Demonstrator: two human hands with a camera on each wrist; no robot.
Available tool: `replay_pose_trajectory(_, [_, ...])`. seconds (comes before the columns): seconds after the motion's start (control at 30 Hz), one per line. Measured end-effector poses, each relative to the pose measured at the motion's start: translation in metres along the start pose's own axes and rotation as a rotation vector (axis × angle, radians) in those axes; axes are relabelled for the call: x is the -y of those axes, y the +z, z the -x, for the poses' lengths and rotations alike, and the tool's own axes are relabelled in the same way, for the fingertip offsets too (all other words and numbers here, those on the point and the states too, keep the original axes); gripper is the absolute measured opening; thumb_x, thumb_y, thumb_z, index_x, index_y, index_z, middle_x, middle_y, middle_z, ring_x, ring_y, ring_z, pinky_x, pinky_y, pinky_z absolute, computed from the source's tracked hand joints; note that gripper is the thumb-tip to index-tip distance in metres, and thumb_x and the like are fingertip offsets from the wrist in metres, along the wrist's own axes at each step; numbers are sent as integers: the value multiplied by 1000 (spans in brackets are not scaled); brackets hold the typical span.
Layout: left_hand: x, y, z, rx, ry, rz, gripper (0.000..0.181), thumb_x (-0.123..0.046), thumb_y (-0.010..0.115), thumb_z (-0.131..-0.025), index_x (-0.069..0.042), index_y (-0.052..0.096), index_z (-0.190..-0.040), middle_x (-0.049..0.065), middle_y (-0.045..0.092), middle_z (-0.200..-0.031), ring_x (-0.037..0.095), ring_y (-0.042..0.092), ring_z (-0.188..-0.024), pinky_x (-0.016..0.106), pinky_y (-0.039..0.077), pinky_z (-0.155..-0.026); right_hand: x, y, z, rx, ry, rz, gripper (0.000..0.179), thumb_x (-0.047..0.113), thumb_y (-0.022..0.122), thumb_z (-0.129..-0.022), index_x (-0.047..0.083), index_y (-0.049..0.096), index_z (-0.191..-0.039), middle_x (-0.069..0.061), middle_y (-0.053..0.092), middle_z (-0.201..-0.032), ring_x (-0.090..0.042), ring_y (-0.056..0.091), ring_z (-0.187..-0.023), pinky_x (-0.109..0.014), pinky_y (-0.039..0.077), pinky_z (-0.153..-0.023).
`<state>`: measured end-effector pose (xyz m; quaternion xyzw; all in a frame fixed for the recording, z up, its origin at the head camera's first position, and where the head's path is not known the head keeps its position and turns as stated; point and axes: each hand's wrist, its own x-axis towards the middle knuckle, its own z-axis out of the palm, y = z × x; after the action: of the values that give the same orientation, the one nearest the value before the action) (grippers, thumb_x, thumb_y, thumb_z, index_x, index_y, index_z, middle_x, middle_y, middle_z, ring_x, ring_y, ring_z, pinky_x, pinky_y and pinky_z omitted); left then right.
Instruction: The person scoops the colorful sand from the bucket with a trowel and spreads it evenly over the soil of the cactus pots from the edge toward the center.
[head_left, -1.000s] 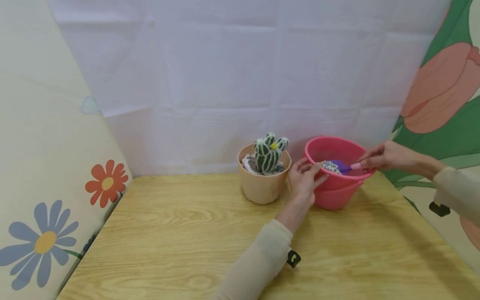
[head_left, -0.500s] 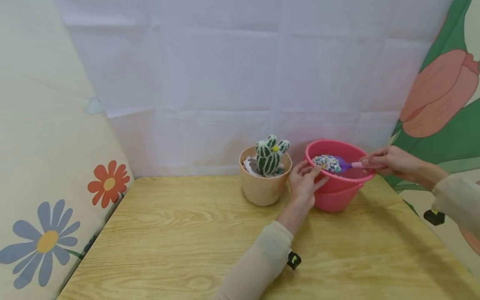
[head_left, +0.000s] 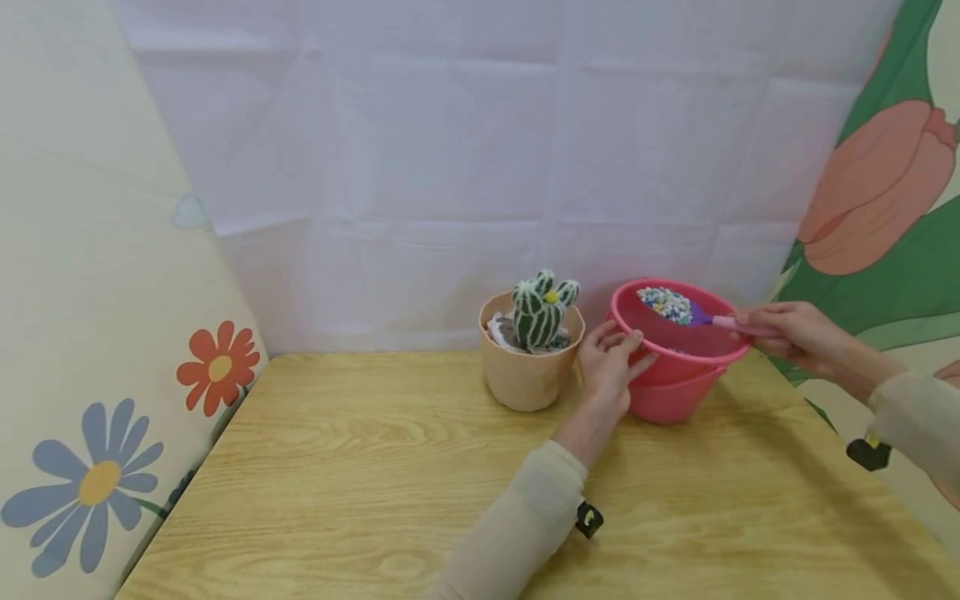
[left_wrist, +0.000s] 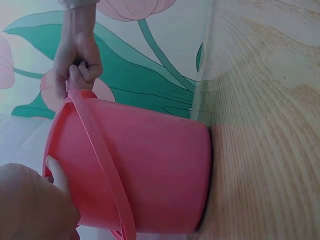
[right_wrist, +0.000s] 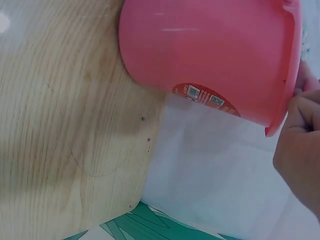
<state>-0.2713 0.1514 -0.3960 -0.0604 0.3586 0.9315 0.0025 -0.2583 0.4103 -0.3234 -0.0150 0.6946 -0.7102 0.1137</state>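
A pink bucket point(head_left: 675, 387) stands upright at the back right of the table. My left hand point(head_left: 606, 367) holds its rim from the left, with a finger lying along the outer wall in the left wrist view, near the handle band point(left_wrist: 102, 155). With my right hand point(head_left: 798, 333) I grip the pink handle of a small shovel point(head_left: 701, 316). Its purple blade bears a heap of multicoloured beads or pebbles point(head_left: 666, 306), held over the bucket's opening. More loose grains show faintly inside the bucket. The right wrist view hides the shovel's blade behind the bucket.
Left of the bucket stands a peach plant pot point(head_left: 525, 379) with a knitted cactus point(head_left: 537, 317) in it. A white cloth point(head_left: 420, 167) hangs behind the wood-grain table point(head_left: 337, 467). A few tiny beads point(right_wrist: 143, 118) lie on the table beside the bucket.
The shovel has come up out of the bucket's inside with its heap of grains, now higher and more visible. My right hand has shifted slightly right; the left hand stays on the rim.
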Motion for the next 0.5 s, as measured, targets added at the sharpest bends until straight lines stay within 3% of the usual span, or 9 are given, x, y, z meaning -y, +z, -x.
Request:
replay_pose_trajectory(0.33, [0, -2, -2, 11, 5, 33, 34, 12, 72, -87, 1, 62, -118, 13, 58, -94, 25, 67, -85, 44, 64, -71, 1, 6, 0, -71, -50, -6, 20, 7, 61, -103, 2, 79, -95, -11, 75, -87, -7, 38, -48, -20, 24, -44])
replay_pose_trajectory(0.5, [1, -3, -5, 21, 12, 42, 34, 12, 72, -87, 2, 62, -118, 12, 57, -94, 21, 65, -82, 44, 64, -72, 6, 8, 1, -87, -36, 35, 20, 9, 61, -103, 6, 80, -96, -9, 75, -88, -6, 38, -47, -21, 24, -45])
